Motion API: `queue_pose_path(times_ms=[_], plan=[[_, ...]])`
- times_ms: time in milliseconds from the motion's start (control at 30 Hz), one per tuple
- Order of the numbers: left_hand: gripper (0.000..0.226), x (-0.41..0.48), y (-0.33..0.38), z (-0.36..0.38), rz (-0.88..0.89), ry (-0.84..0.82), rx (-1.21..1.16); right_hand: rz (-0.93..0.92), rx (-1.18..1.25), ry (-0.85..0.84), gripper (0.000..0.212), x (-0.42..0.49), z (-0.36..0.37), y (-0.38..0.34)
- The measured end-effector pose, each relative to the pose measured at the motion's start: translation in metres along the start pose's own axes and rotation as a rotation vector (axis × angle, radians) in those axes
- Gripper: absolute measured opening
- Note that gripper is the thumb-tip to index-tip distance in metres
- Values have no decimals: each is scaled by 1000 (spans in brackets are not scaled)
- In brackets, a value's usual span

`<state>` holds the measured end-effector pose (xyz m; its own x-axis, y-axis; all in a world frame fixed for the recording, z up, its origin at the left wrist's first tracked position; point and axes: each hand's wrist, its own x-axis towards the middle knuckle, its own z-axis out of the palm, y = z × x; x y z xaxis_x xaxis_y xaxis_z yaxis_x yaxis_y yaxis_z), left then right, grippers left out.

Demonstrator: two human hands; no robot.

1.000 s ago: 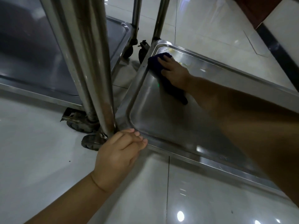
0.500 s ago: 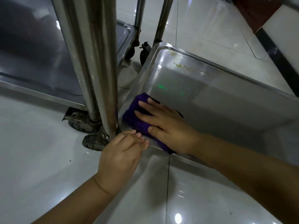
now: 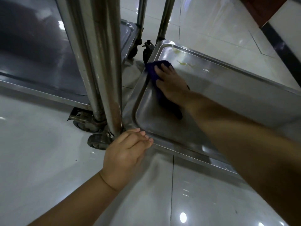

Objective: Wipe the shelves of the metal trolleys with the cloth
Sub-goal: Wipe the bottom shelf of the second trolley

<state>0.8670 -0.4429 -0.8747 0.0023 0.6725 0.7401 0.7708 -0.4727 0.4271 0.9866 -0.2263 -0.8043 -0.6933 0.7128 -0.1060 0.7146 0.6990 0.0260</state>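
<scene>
Over glossy floor tiles (image 3: 40, 160), right hand (image 3: 171, 85) presses cloth (image 3: 151, 69) flat on shelf (image 3: 162, 124); left hand (image 3: 123, 159) grips its corner.

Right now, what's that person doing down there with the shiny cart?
A person is wiping the bottom shelf of a metal trolley. The right hand presses a dark blue cloth flat on the shelf, near its far left corner. Some yellowish smears lie just beyond the cloth, not yet wiped. The left hand holds the shelf's near corner, beside the upright post. A second trolley stands to the left.
</scene>
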Motion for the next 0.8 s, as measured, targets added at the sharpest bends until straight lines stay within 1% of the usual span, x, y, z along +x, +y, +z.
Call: queue_pose_path(times_ms=[33,67,100,133,167,200,267,367,433,500,533,667,800], plan=[[14,0,1,0,-17,-1,-6,-40,10,42,37,-15,2,-15],[15,1,1,-1,-35,-8,-17,-20,88,83,40,-31,1,-31],[16,3,3,-3,-49,-20,-33,61,178,114,44,-45,-1,-47],[17,4,4,-6,-53,-39,-54,150,292,63,49,-59,0,-60],[17,5,4,-11,-48,-57,-75,198,366,8,52,-73,-1,-71],[17,5,6,-17,-45,-72,-93,206,404,-9,52,-86,-2,-83],[14,2,9,-33,-67,-70,-85,200,448,17,50,-107,-3,-105],[17,-5,14,-53,-144,-14,55,233,435,31,48,-124,-5,-130],[19,-8,16,-57,-183,1,90,254,436,52,48,-134,-2,-137],[18,-8,20,-54,-193,-5,100,272,478,61,51,-150,-1,-132],[18,-7,23,-51,-184,-10,101,293,491,80,56,-161,2,-125],[18,0,42,-30,-83,-61,72,448,469,236,68,-226,16,-85],[16,6,56,-11,-1,-119,46,646,368,365,60,-293,35,-43]])
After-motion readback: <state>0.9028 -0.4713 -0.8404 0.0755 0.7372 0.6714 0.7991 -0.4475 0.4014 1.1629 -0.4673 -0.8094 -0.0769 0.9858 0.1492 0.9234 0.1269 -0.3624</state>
